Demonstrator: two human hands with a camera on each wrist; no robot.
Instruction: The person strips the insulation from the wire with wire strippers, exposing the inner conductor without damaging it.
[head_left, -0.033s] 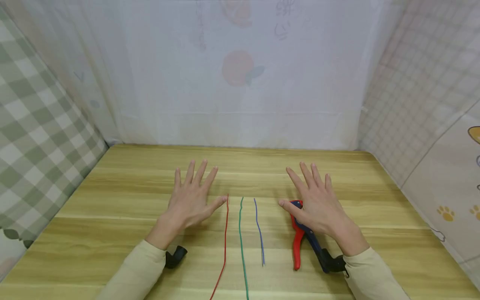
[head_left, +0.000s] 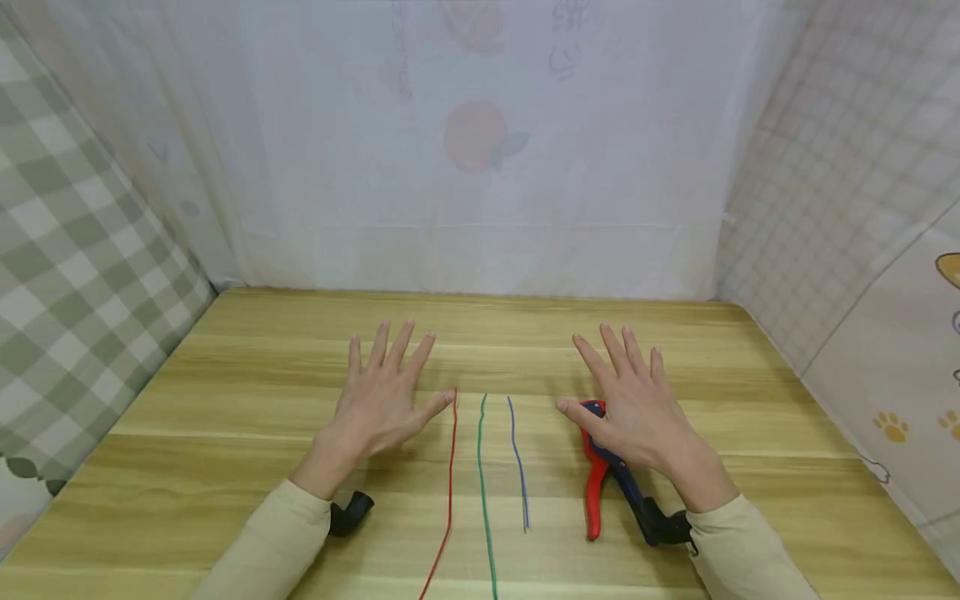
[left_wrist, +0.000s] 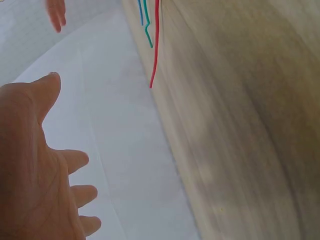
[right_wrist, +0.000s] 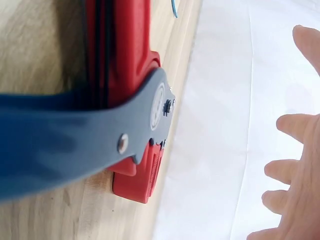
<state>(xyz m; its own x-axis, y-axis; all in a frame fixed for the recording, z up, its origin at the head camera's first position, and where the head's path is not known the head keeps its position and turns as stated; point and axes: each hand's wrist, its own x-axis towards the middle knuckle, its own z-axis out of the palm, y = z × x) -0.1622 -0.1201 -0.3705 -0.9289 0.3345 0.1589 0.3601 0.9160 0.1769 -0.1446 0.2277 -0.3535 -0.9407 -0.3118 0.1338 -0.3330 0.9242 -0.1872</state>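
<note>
My left hand [head_left: 378,408] is held over the table with its fingers spread and holds nothing. Its thumb tip overlaps the far end of a red wire [head_left: 451,483] in the head view. To the right of that wire lie a green wire [head_left: 483,483] and a shorter blue wire [head_left: 518,458], roughly side by side. Fingers spread and nothing in its grasp, my right hand [head_left: 641,408] hovers above a wire stripper [head_left: 594,500] with red and dark blue handles. The hand partly hides the tool from above; the right wrist view shows its red and blue head [right_wrist: 145,110] up close.
The wood-grain table [head_left: 495,333] ends at a pale cloth wall [head_left: 337,183] at the back. A green checked cloth [head_left: 82,250] borders the left side, a printed cloth [head_left: 862,333] the right. Black camera pieces [head_left: 351,514] show under the wrists.
</note>
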